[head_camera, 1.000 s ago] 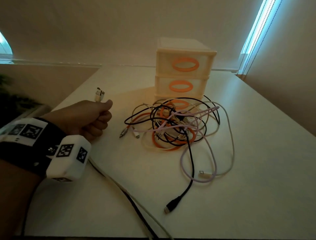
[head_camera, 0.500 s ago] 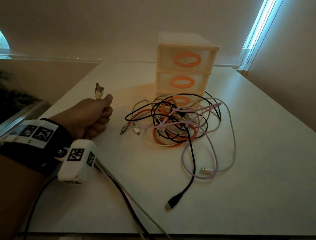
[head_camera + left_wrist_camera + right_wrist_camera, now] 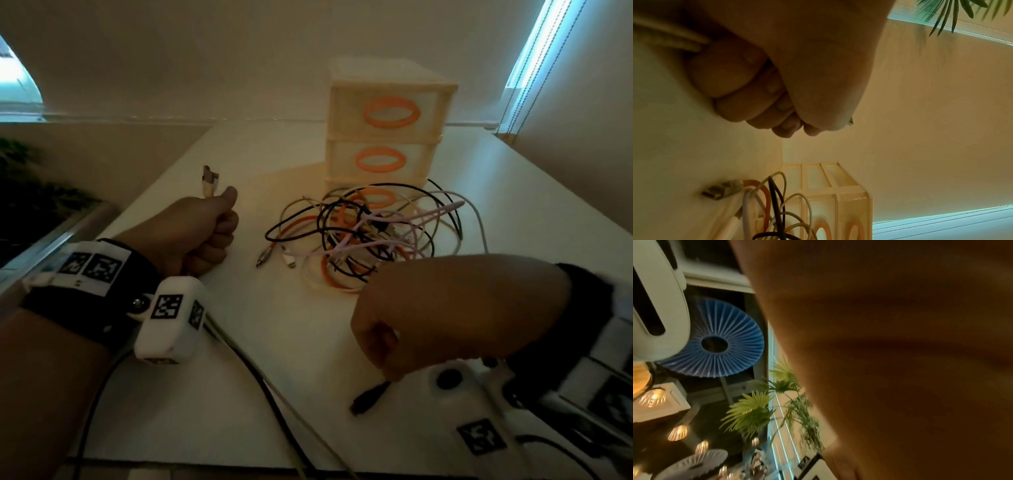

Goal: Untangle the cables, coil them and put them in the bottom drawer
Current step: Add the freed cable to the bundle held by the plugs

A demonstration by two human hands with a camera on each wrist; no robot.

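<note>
Here the left hand is clenched around a pale cable with a metal plug, while the right hand pinches the black cable's dark plug near the table edge. The tangled heap of orange, black, pink and white cables lies against the cream plastic drawer unit, hiding its bottom drawer. I think the black cable should be pulled slowly and low, so knots do not tighten.

No words, brand names or numbers can be read anywhere. The only signs are black-and-white square code patterns: on the left wristband, on the white camera box clipped to it, and on the right wrist's white box (that one blurred).
</note>
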